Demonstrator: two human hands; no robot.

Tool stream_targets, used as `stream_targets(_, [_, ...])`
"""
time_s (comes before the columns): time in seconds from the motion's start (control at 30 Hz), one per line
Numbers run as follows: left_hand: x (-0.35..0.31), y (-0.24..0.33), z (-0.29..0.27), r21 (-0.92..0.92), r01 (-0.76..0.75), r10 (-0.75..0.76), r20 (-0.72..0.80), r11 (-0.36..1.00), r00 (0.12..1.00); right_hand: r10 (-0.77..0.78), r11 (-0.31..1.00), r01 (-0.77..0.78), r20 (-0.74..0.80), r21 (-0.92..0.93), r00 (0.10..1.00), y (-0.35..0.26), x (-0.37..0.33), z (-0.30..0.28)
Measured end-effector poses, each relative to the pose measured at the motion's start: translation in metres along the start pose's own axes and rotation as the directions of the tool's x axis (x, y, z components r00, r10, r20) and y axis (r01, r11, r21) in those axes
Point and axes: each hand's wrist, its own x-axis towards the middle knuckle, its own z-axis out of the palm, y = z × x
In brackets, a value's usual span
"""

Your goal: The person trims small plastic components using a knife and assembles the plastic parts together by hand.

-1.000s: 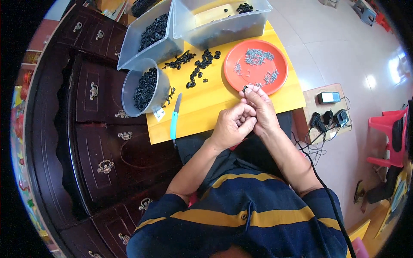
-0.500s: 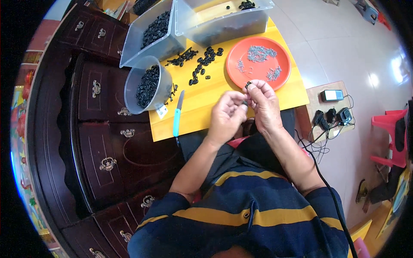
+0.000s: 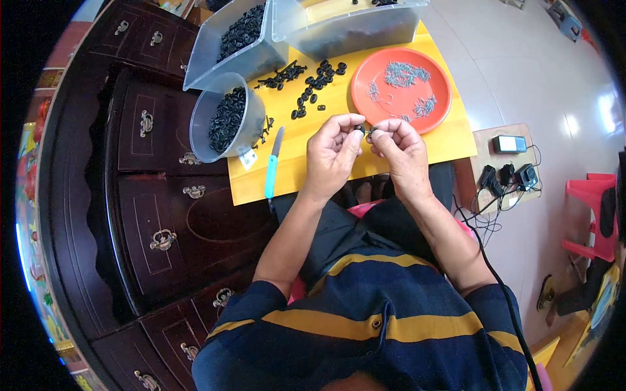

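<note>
Close together over the front of the yellow table (image 3: 339,111), my two hands meet fingertip to fingertip. My left hand (image 3: 334,151) pinches a small black plastic piece (image 3: 359,129) between thumb and fingers. In the pinch of my right hand (image 3: 405,151) is another small dark piece (image 3: 372,132), with a bit of it showing at the tips; its exact shape is too small to tell. Just beyond the right hand sits a red round plate (image 3: 399,104) holding small piles of silvery pins (image 3: 405,74). Loose black oval pieces (image 3: 319,81) lie on the table beyond my left hand.
A knife with a turquoise handle (image 3: 270,177) lies at the table's left front. Behind it stand a round clear tub (image 3: 250,133) and two clear bins (image 3: 274,55) (image 3: 355,32) with black parts. Chargers and cables (image 3: 505,176) rest on a low board at right.
My left hand has turned and risen to the right hand's fingertips, with a black piece now visible in its pinch. The view has shifted slightly.
</note>
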Motion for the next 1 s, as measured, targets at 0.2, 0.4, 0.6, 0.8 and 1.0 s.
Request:
stream_targets(0.2, [0.000, 0.003, -0.002, 0.156, -0.018, 0.012, 0.036, 0.988, 0.999, 0.002, 1.000, -0.002, 0.007, -0.028, 1.000, 0.001, 0.000, 0.000])
stream_targets(0.4, [0.005, 0.008, -0.012, 0.278, -0.087, 0.046, 0.151, 0.957, 0.987, 0.037, 0.999, -0.036, 0.013, -0.035, 0.999, 0.000, -0.002, -0.002])
stream_targets(0.6, [0.019, 0.015, -0.024, 0.307, -0.049, -0.031, 0.249, 0.951, 0.968, 0.078, 0.997, -0.077, 0.044, -0.027, 0.996, -0.002, -0.001, 0.000])
stream_targets(0.8, [0.024, 0.018, -0.029, 0.250, 0.040, -0.118, 0.302, 0.967, 0.946, 0.090, 0.996, -0.088, 0.062, -0.033, 0.994, -0.004, 0.000, -0.003])
stream_targets(1.0, [0.020, 0.013, -0.036, 0.023, 0.159, -0.160, 0.204, 0.987, 0.966, 0.090, 0.993, -0.085, 0.057, -0.085, 0.994, -0.003, -0.002, -0.001])
